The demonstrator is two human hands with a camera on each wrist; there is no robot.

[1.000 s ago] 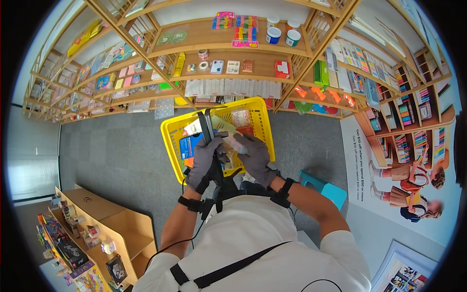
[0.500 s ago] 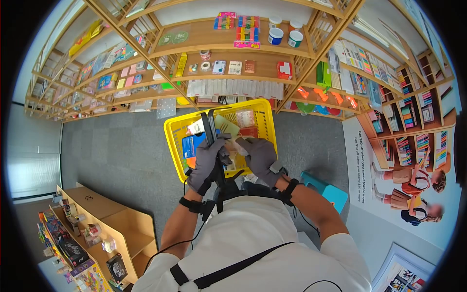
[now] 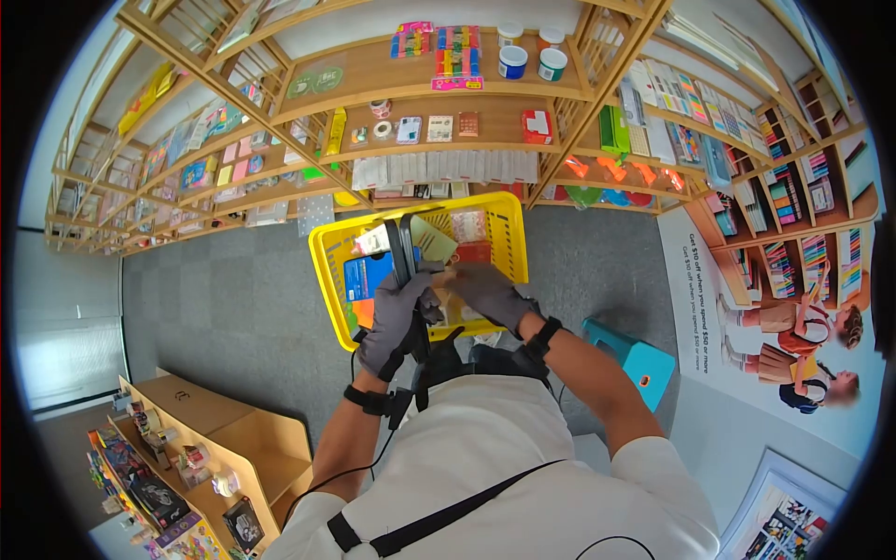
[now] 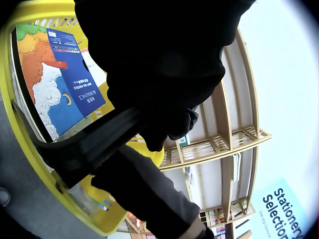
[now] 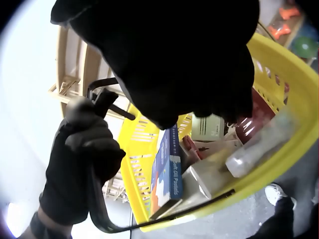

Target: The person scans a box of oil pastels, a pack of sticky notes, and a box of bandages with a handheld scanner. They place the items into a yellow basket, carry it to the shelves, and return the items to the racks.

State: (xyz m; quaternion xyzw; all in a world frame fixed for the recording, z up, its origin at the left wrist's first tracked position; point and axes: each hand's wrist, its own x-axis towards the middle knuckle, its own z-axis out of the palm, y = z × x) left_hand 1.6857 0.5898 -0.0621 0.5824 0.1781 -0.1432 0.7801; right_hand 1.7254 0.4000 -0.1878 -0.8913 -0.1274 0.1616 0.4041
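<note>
We've got the yellow basket (image 3: pixel 322 266) right in front of our body, below the shelves (image 3: pixel 420 84). Our L hand (image 3: pixel 392 322) is clamped round the black handles (image 3: pixel 404 245), fingers curled. Our R hand (image 3: pixel 490 297) is over the basket, close to the L hand; can't tell if the two touch, or if the R fingers hold anything, as they're dark & partly hidden in the R wrist view.

In the basket, L side: pastel box (image 4: pixel 75 82), blue w/ a painted cloud & moon pic, tilted. Nr the handles there's a pale green card (image 3: pixel 434 240), w/ a red item (image 3: pixel 474 252) beside it & a pinkish pack (image 3: pixel 469 225) nr the far rim. R wrist cam shows a clear packet (image 5: pixel 261 145), blurry, below our R hand & apart from it, nr the basket's rim.

Ahead on the shelves: tubs (image 3: pixel 512 63) w/ blue & green bands, bright multicolour packs (image 3: pixel 457 56), tape rolls (image 3: pixel 382 129) etc. Turquoise stool (image 3: pixel 635 359) on the floor to our R, low wooden unit (image 3: pixel 219 411) to our L, big poster (image 3: pixel 793 327) far R
</note>
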